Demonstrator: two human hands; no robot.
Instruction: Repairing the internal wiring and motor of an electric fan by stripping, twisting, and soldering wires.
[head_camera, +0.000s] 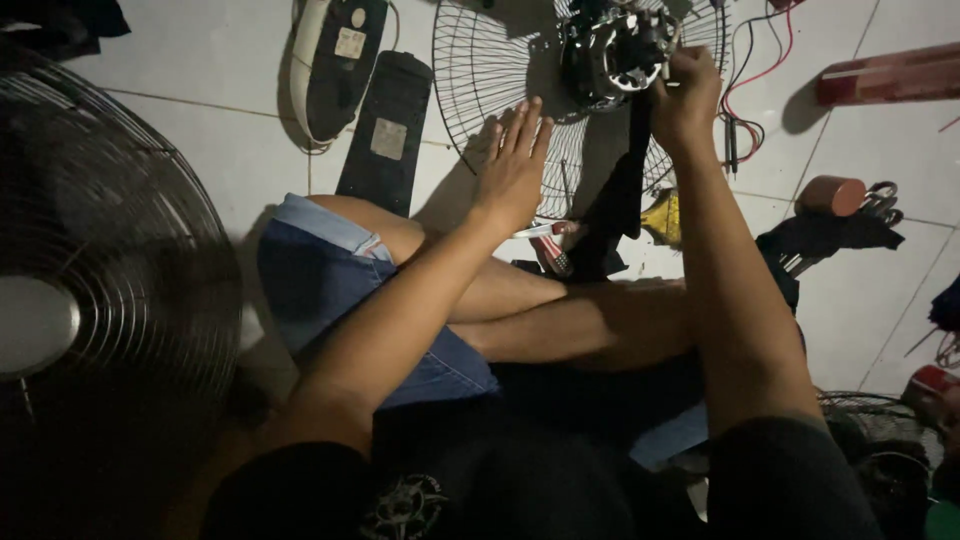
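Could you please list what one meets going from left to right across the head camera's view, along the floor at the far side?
Assembled dark fan → fan base halves → left hand on the wire fan guard → fan motor → right hand → red and black wires → brown cylinder → long red box.

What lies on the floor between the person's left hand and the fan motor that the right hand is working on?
In the head view, only the wire fan guard spans the stretch between the left hand and the motor, which the right hand grips.

Dim light falls on the white tiled floor.
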